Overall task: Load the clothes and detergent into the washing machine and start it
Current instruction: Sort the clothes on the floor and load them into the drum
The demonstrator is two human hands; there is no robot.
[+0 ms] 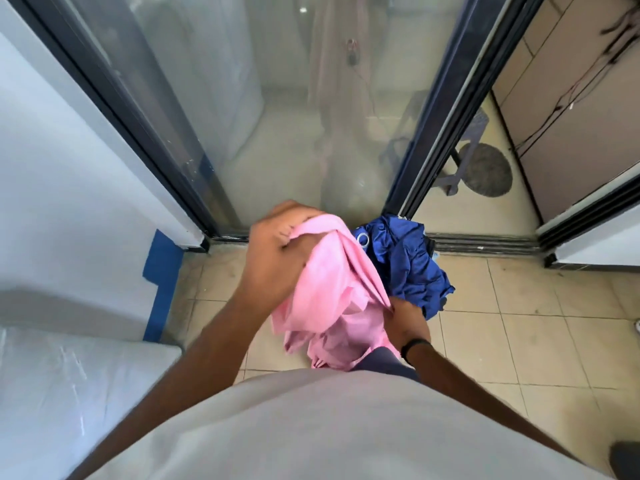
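Observation:
A bunched pink garment (332,292) hangs in front of my body, above the tiled floor. My left hand (277,254) grips its upper end, fingers curled into the cloth. My right hand (407,323) holds its lower right part, and a black band circles that wrist. A crumpled blue garment (408,261) with a white print sits just behind the pink one, between my two hands; which hand carries it I cannot tell. No washing machine or detergent shows plainly.
A frosted glass sliding door (277,116) in a dark frame (429,126) stands straight ahead. An open gap on its right shows a round grey mat (485,169). A white wall (69,168) with blue tape (162,268) is on the left, a white surface (69,393) below it.

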